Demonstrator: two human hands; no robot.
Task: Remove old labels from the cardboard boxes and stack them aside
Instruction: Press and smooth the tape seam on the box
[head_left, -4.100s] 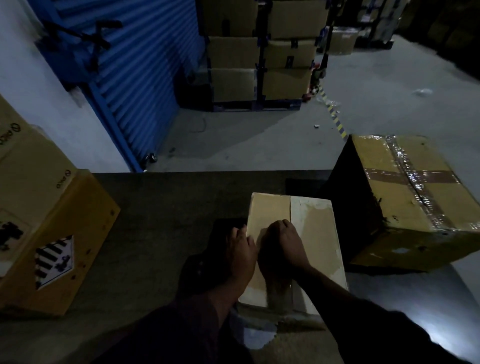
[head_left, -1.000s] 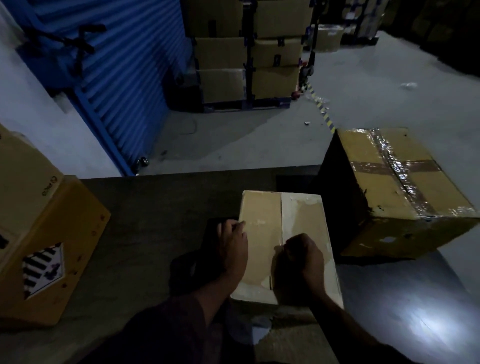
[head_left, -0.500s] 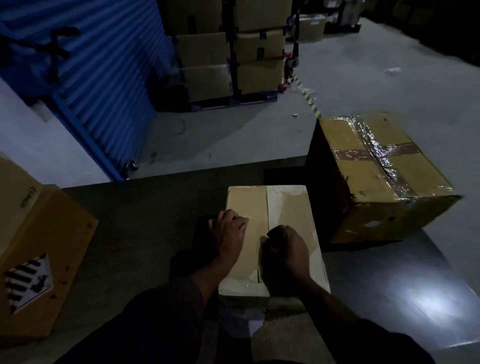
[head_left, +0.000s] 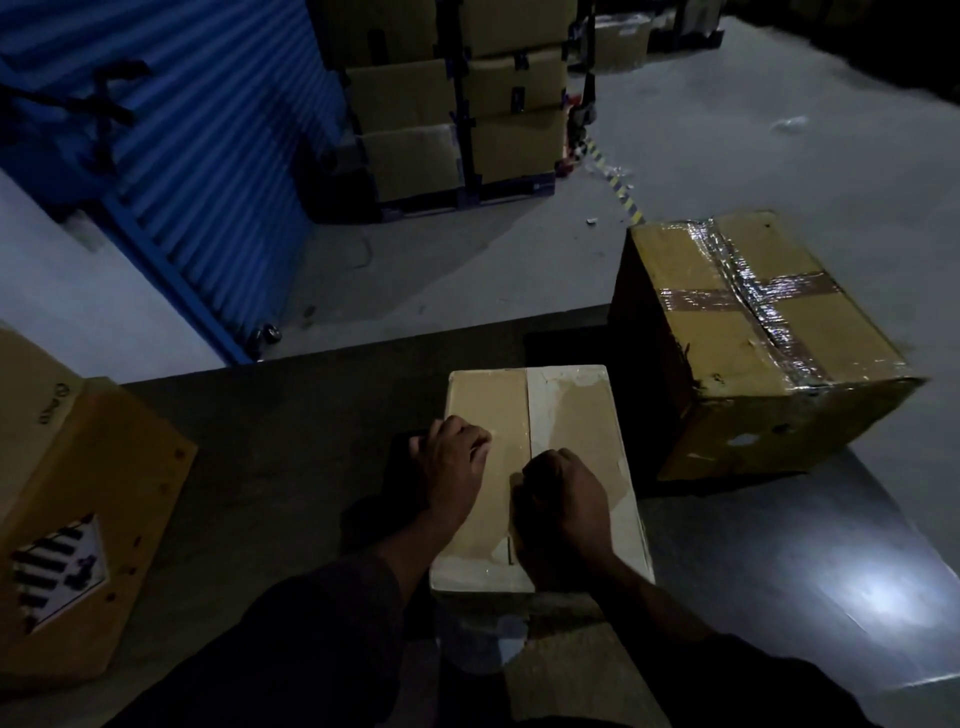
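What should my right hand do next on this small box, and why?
Probably keep working at the strip along the centre seam. The right hand is curled by the seam of the small box, while the left hand steadies its left edge; whitish residue still shows.
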